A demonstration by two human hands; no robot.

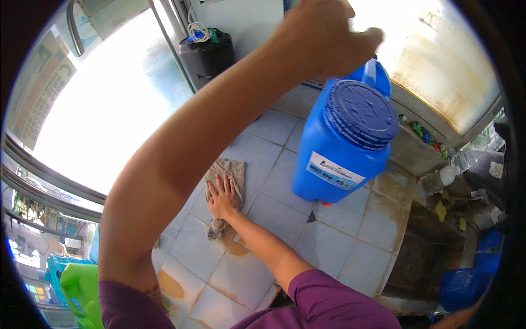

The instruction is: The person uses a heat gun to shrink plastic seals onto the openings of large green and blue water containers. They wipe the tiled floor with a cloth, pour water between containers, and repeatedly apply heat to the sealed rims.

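Observation:
My right hand (pixel 222 198) lies flat, fingers spread, on a damp greyish-brown cloth (pixel 234 171) on the tiled surface (pixel 279 225). A bunched end of the cloth sticks out below the palm. Across the view reaches my left arm, with my left hand (pixel 345 41) raised in front of the bright pane. Its thumb points away from the curled fingers, and nothing shows between them. Just below that hand stands a large blue plastic jerrycan (pixel 342 145), upright, with a wet dark-blue screw lid (pixel 364 112) and a white-and-blue label. The hand hides part of its handle.
Brown puddles (pixel 172 285) spot the near tiles. A sunken basin (pixel 416 252) lies right, beside yellow sponge pieces (pixel 441 211) and clear bottles (pixel 446 175). A black bin (pixel 208 55) with a coiled cable stands at the back. A green jug (pixel 82 290) is lower left.

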